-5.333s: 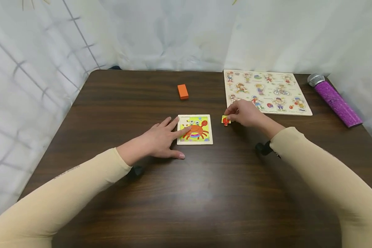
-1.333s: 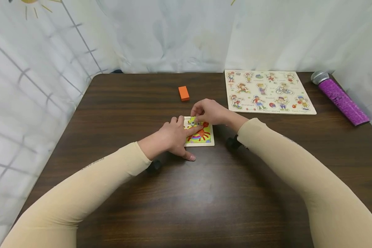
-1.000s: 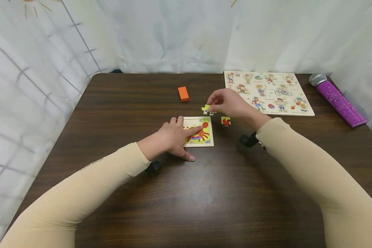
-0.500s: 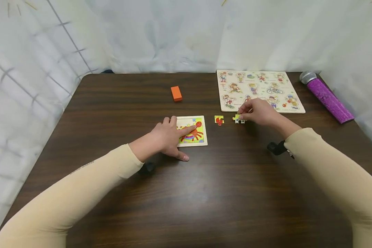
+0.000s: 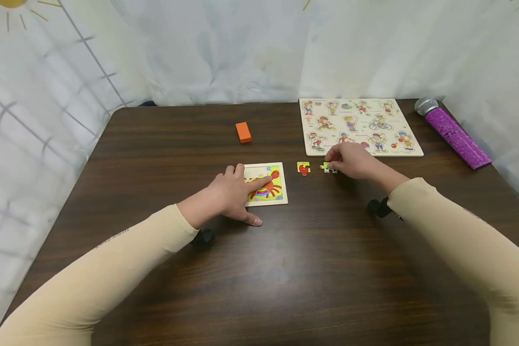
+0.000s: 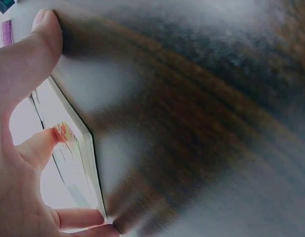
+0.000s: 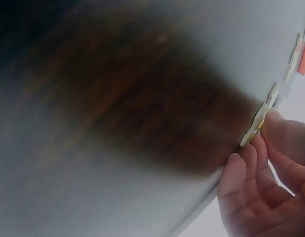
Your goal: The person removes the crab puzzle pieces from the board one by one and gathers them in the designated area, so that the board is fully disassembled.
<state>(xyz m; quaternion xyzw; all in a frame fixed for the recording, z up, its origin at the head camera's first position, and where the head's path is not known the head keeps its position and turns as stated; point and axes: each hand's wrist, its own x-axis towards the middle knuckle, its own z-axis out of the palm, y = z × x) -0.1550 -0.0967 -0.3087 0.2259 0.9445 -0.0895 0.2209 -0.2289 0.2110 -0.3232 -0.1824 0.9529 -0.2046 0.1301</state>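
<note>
My left hand [image 5: 231, 194] lies over the left side of a small wooden crab jigsaw puzzle [image 5: 278, 187], fingers spread, the index fingertip on the crab picture. The left wrist view shows the index fingertip on the picture and other fingers at the frame's edge [image 6: 88, 148]. To the right, my right hand [image 5: 350, 161] pinches a yellow puzzle piece [image 5: 327, 168] with eyes printed on it, low at the table, between thumb and fingers. Between puzzle and right hand lies a loose yellow puzzle piece [image 5: 303, 167] with a red claw.
A larger wooden puzzle board [image 5: 363, 125] with children figures lies behind my right hand. A purple microphone [image 5: 454, 132] is at the far right. An orange block [image 5: 243, 132] lies behind the crab puzzle on the brown table [image 5: 285, 269]. White curtains hang behind.
My right hand let go of the claw piece, lifted the eye piece out of the crab puzzle and carried it right to the table beside the claw piece. The left hand stayed on the puzzle.
</note>
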